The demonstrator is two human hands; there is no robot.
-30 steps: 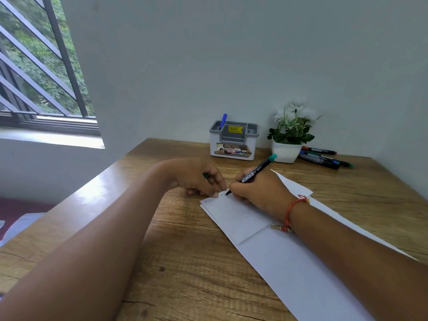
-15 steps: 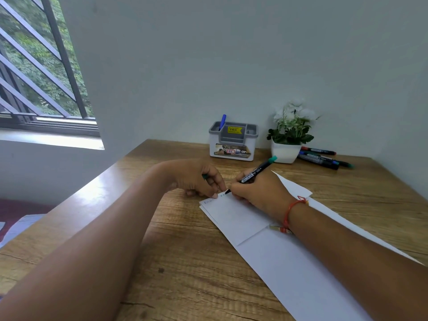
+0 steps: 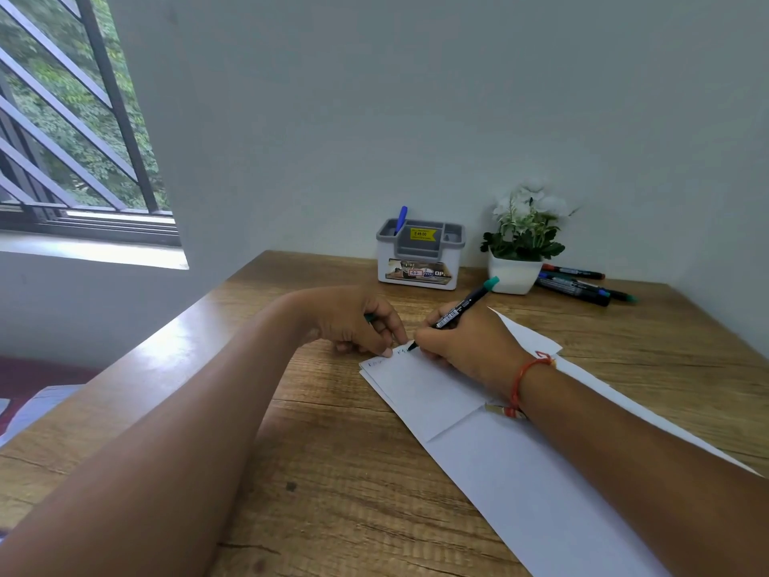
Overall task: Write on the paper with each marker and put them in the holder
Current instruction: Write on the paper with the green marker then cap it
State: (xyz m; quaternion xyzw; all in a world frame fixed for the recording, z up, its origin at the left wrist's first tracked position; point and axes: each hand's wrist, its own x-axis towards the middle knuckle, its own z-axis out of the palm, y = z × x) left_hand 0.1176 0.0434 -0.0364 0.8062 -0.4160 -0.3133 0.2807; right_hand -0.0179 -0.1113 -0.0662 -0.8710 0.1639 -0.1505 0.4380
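Your R hand (image 3: pixel 466 347) gripped the green marker (image 3: pixel 455 316), tip down on the paper (image 3: pixel 520 472) near its far-left corner. Its long axis ran from the tip, low-left, up to the teal end, aimed back-right twd the plant pot (image 3: pixel 514 276). Your L hand (image 3: pixel 353 318) curled round a green cap (image 3: pixel 369 317), fingertips pressing the paper's edge. The holder (image 3: pixel 420 264) stood behind w/ a blue marker (image 3: pixel 401 218) in its left slot.
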